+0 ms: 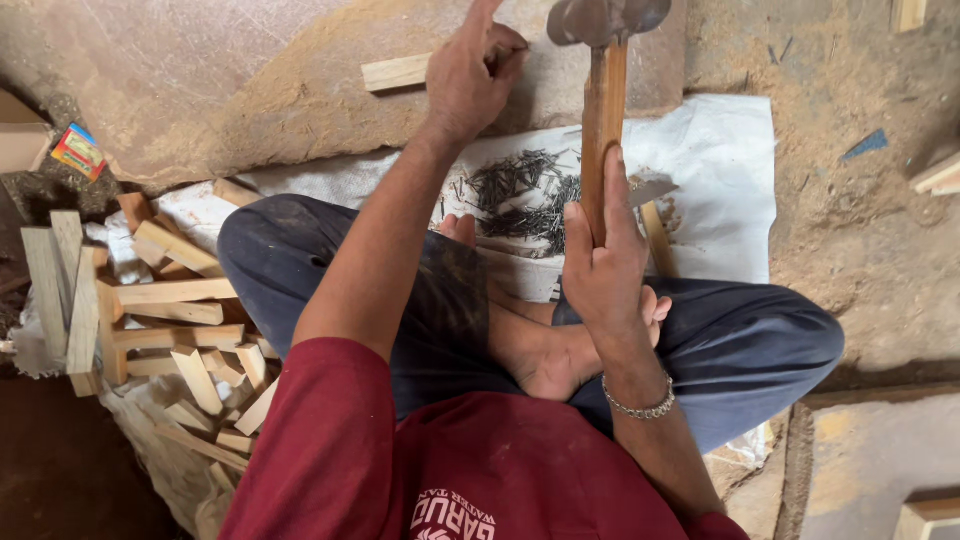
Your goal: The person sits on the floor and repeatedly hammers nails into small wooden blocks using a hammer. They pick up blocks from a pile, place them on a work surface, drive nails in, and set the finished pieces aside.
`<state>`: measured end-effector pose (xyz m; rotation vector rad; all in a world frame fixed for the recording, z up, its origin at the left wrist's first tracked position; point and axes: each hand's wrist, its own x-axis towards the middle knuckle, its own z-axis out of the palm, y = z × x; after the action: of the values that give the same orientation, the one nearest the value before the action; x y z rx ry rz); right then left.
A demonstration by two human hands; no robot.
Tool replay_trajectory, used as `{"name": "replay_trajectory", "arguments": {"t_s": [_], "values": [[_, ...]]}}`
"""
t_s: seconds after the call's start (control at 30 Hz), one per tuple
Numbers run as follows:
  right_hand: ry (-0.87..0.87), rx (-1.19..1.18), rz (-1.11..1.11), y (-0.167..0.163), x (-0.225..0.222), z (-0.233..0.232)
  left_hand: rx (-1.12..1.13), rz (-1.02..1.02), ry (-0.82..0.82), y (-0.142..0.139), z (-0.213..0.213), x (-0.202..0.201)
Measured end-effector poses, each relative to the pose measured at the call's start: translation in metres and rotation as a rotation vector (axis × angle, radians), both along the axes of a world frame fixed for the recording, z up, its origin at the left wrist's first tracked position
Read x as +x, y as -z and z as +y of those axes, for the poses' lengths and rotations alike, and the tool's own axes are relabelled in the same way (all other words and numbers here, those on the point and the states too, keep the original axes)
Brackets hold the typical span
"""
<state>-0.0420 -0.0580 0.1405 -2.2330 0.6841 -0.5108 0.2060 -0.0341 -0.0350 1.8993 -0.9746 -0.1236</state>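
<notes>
- The right hand (600,265) is clenched round the lower part of a hammer's wooden handle (603,120); the handle runs almost straight away from the person, and the dark metal hammer head (605,18) is at the far end, near the top edge of the view.
- The left hand (470,75) is reached out further than the right and pinched shut, forefinger raised; whether it pinches a nail cannot be told.
- That left hand sits just left of the hammer head and touching or just over the near end of a pale wooden strip (397,72), which lies crosswise on the sawdust-covered floor (300,90).
- So the hammer's long axis points at the spot beside the left fingertips, with the head near them and at about the same reach.
- A heap of dark nails (515,190) lies on a white sheet (720,170) between the hands, nearer the knees.
- Cut wooden blocks (170,300) are piled well apart, by the person's left knee.
</notes>
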Motion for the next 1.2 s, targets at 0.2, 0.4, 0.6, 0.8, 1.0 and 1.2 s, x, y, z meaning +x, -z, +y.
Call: {"name": "replay_trajectory", "arguments": {"t_s": [0.2, 0.4, 0.6, 0.8, 1.0, 1.2], "values": [[-0.015, -0.001, 0.184, 0.005, 0.027, -0.004, -0.058, -0.050, -0.020, -0.013, 0.003, -0.003], [-0.006, -0.089, 0.060, -0.008, 0.017, -0.017, -0.063, -0.028, 0.011, -0.006, 0.002, 0.000], [0.216, -0.017, -0.008, 0.005, 0.013, 0.002, -0.052, 0.025, -0.016, -0.008, 0.005, -0.002], [-0.019, -0.031, 0.111, 0.038, 0.025, -0.003, -0.125, -0.033, -0.016, -0.015, 0.008, -0.002], [0.118, 0.026, -0.015, 0.034, -0.007, 0.013, -0.028, 0.071, 0.051, -0.015, 0.010, -0.001], [0.307, 0.957, -0.126, 0.047, -0.017, 0.024, 0.095, -0.027, 0.119, -0.051, 0.009, 0.001]]}}
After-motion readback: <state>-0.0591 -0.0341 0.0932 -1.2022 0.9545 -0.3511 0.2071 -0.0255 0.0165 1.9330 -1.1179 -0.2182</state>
